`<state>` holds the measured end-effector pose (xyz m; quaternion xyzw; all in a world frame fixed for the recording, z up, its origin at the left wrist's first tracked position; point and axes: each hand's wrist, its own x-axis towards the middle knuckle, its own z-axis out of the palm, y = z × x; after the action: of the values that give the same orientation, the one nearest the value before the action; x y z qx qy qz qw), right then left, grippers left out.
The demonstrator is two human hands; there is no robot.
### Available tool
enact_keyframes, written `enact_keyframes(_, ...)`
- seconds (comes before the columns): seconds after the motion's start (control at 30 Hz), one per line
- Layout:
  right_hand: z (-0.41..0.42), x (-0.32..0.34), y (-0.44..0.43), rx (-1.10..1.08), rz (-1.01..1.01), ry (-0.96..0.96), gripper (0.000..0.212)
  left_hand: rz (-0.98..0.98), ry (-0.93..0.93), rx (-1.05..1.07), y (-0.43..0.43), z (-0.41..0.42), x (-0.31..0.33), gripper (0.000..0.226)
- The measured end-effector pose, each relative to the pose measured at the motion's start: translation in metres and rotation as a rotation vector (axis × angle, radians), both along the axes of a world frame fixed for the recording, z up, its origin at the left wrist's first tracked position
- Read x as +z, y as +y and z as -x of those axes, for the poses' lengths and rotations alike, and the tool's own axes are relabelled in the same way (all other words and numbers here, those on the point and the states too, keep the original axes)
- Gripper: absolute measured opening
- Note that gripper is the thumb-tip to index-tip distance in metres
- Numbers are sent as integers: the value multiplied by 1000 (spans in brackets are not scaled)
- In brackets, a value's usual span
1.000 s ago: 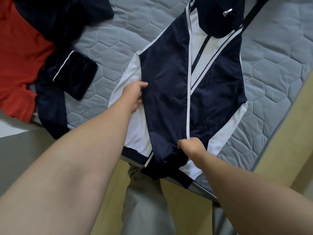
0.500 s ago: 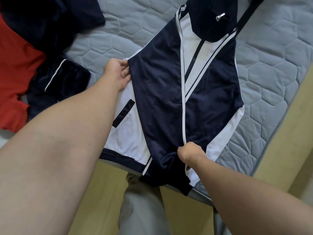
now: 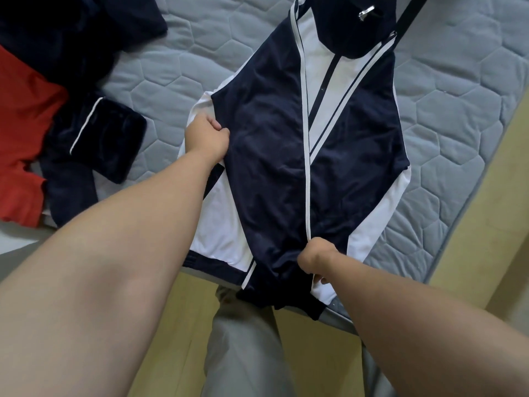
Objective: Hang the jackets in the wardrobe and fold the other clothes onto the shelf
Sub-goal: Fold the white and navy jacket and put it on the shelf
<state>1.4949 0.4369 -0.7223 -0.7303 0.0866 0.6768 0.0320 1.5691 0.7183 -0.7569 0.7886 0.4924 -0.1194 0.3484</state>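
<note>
A navy and white jacket (image 3: 269, 144) lies front up on the grey quilted mattress (image 3: 177, 70), its hem hanging over the near edge. My left hand (image 3: 207, 137) grips the left edge of the navy front panel at mid height. My right hand (image 3: 316, 259) pinches the white-trimmed zip edge near the hem. A metal zip pull (image 3: 366, 11) shows at the collar, top of frame.
A red garment (image 3: 23, 133) and dark navy clothes (image 3: 94, 138) lie on the mattress at the left. A dark strap (image 3: 412, 12) runs off the top right. Wooden floor (image 3: 486, 219) lies to the right, and my grey trouser legs (image 3: 243, 348) stand below.
My left hand slid up the jacket's left side, then came back down and closed on the navy panel's edge. My right hand stayed at the hem.
</note>
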Motion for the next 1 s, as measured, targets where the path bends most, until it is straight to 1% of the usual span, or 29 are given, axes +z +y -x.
enact_keyframes(0.07,1,0,-2,10,-4,2,38,-16,8,1,-13,14,3,17)
enact_keyframes(0.17,1,0,-5,-17,11,-18,39,-38,72,-62,-41,57,6,14)
enact_keyframes(0.23,2,1,-5,-47,6,-27,39,23,141,-54,-61,95,12,12)
enact_keyframes(0.3,4,2,-6,-97,1,-31,39,128,236,-56,-81,133,18,9)
enact_keyframes(0.4,4,1,-8,-150,3,-60,38,246,384,-228,-108,177,24,18)
enact_keyframes(0.47,4,1,-9,-158,-3,-85,37,324,448,-359,-123,195,26,19)
enact_keyframes(0.57,5,2,-9,-160,-5,-112,35,385,496,-432,-133,206,25,21)
enact_keyframes(0.6,6,2,-9,-161,-9,-114,35,379,502,-454,-133,205,25,20)
enact_keyframes(0.67,8,4,-10,-164,-17,-111,36,355,514,-507,-127,199,25,9)
enact_keyframes(0.7,8,4,-11,-163,-19,-111,37,340,522,-516,-122,194,25,8)
enact_keyframes(0.77,10,5,-13,-159,-23,-110,37,295,515,-480,-107,182,27,13)
enact_keyframes(0.83,12,6,-15,-163,-28,-105,36,212,514,-457,-91,171,32,13)
enact_keyframes(0.9,16,7,-15,-151,-38,-100,35,109,530,-502,-77,162,38,9)
enact_keyframes(1.0,22,8,-13,-116,-59,-73,29,-91,500,-509,-66,156,47,8)
